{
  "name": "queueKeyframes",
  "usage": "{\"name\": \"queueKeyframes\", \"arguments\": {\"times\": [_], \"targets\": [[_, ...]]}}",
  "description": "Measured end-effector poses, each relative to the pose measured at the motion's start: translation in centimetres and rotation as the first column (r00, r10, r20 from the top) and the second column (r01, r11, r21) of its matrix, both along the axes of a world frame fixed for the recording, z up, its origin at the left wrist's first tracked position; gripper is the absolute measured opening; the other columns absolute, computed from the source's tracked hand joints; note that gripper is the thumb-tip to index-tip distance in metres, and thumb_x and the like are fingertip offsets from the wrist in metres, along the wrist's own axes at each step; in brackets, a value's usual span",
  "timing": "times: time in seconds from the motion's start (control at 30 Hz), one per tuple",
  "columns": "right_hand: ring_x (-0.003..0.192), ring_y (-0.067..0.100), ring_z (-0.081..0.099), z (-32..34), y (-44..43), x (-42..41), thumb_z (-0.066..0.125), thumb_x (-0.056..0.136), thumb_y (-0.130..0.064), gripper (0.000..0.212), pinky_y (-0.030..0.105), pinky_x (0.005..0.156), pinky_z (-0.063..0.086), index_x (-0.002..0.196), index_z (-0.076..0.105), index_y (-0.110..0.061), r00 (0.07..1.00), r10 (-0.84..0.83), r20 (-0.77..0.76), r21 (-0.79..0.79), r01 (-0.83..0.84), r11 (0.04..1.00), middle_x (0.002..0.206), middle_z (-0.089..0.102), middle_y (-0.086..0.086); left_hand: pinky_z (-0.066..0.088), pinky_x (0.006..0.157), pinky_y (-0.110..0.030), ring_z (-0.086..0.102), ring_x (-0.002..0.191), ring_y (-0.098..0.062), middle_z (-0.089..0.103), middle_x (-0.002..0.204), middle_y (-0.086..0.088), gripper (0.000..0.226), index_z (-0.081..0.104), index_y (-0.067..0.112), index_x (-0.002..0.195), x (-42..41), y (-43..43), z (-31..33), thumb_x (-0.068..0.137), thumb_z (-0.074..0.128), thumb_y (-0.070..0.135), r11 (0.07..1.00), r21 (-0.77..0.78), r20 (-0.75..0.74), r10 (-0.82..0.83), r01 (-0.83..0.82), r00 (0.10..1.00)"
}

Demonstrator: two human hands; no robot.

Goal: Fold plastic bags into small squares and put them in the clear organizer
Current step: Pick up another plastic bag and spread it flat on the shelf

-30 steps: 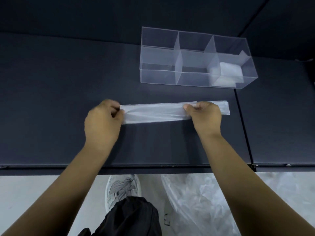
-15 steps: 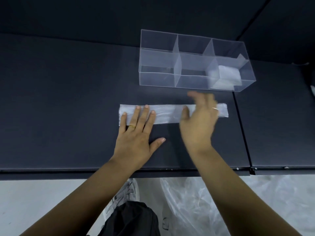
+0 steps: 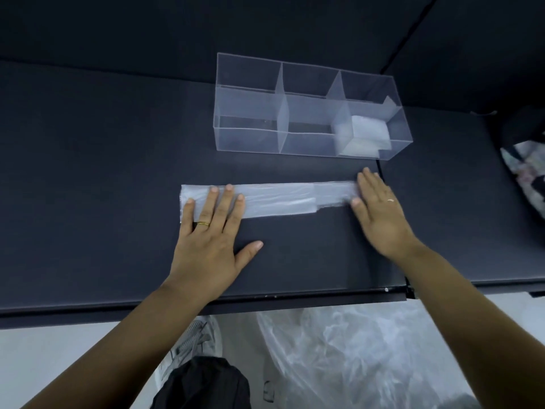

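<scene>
I am pressing both flat, spread hands, left hand (image 3: 206,243) and right hand (image 3: 380,214), on the folded bag (image 3: 277,202) stretching between my fingers.

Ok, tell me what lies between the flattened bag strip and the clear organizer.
Only bare dark tabletop, in the head view; the bag strip and organizer lie apart.

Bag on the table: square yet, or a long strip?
Long strip, not square: the plastic bag lies flat, left hand and right hand pressing its ends.
</scene>
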State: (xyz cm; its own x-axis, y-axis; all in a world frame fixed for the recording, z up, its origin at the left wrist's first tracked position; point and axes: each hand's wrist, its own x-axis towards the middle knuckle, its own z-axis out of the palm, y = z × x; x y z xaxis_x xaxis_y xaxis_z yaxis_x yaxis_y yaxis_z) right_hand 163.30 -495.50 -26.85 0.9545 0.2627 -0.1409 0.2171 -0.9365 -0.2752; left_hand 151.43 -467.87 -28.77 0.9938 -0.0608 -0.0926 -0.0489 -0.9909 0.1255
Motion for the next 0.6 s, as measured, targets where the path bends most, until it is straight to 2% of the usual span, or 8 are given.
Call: {"name": "queueKeyframes", "arguments": {"times": [0.07,0.13,0.2,0.27,0.3,0.4,0.5,0.6], "targets": [[0.141,0.025,0.029,0.7,-0.8,1.4,0.049,0.099,-0.020,0.043,0.035,0.116,0.018,0.140,0.046,-0.008,0.996,-0.080,0.045,0.149,0.073,0.986,0.151,0.036,0.007,0.015,0.116,-0.056,0.015,0.146,-0.029,0.018,0.158,-0.010,0.081,0.024,0.010,0.150,0.0,0.0,0.1,0.090,0.013,0.063,1.000,0.000,0.004,0.002,-0.002,1.000],[0.124,0.025,0.042,1.0,-0.8,2.4,0.062,0.092,-0.020,0.028,0.034,0.105,0.029,0.118,0.061,-0.011,0.988,-0.129,0.083,0.172,0.113,0.978,0.129,0.051,0.005,0.015,0.116,-0.056,0.017,0.146,-0.029,0.019,0.158,-0.011,0.081,0.025,0.009,0.150,0.0,0.1,0.1,0.090,0.015,0.063,1.000,-0.009,0.002,0.002,-0.002,1.000],[0.113,0.021,0.042,1.0,-0.4,2.9,0.065,0.089,-0.022,0.009,0.027,0.094,0.026,0.097,0.064,-0.016,0.988,-0.141,0.062,0.150,0.130,0.980,0.112,0.048,-0.002,0.016,0.116,-0.056,0.019,0.145,-0.031,0.022,0.157,-0.012,0.080,0.028,0.009,0.149,0.0,0.1,0.1,0.091,0.017,0.062,1.000,-0.016,0.012,-0.001,0.001,1.000],[0.107,0.019,0.044,1.0,-0.3,3.1,0.064,0.091,-0.019,0.007,0.023,0.091,0.027,0.086,0.062,-0.015,0.991,-0.125,0.037,0.157,0.118,0.981,0.104,0.046,-0.005,0.017,0.116,-0.056,0.021,0.145,-0.031,0.024,0.156,-0.013,0.079,0.029,0.008,0.149,0.0,0.1,0.2,0.091,0.018,0.061,1.000,-0.024,0.017,-0.005,0.005,1.000],[0.102,0.018,0.047,1.0,-0.4,3.0,0.063,0.091,-0.018,0.009,0.020,0.087,0.032,0.084,0.060,-0.014,0.992,-0.121,0.025,0.183,0.114,0.976,0.100,0.048,-0.005,0.017,0.116,-0.056,0.021,0.145,-0.031,0.024,0.156,-0.012,0.079,0.030,0.009,0.149,0.0,0.1,0.2,0.091,0.018,0.061,1.000,-0.029,0.018,-0.009,0.009,1.000],[0.073,0.013,0.055,2.2,-1.0,1.8,0.062,0.091,-0.016,0.013,0.006,0.060,0.039,0.080,0.056,-0.016,0.974,-0.195,-0.112,0.335,0.222,0.916,0.078,0.059,-0.003,0.011,0.118,-0.054,0.012,0.147,-0.026,0.017,0.159,-0.008,0.081,0.024,0.012,0.151,0.3,1.0,-0.1,0.090,0.015,0.065,0.998,-0.037,0.005,-0.048,0.048,0.999],[0.053,0.008,0.053,4.0,-1.5,-1.2,0.067,0.087,-0.005,0.014,0.014,0.054,0.046,0.083,0.056,-0.013,0.887,-0.233,-0.400,0.528,0.430,0.732,0.059,0.061,-0.002,-0.004,0.120,-0.043,-0.004,0.148,-0.015,0.006,0.161,0.000,0.086,0.021,0.016,0.152,1.0,2.4,0.3,0.086,0.012,0.070,0.989,-0.119,-0.018,-0.094,0.091,0.995],[0.060,0.017,0.055,6.1,-1.9,-5.0,0.066,0.086,-0.001,0.018,0.024,0.056,0.047,0.101,0.056,-0.007,0.790,-0.229,-0.569,0.522,0.562,0.641,0.062,0.062,0.004,-0.004,0.120,-0.034,-0.002,0.148,-0.012,0.012,0.161,-0.001,0.089,0.025,0.012,0.150,1.1,1.1,1.8,0.084,0.032,0.071,0.951,-0.274,0.031,-0.143,0.146,0.989]]}}
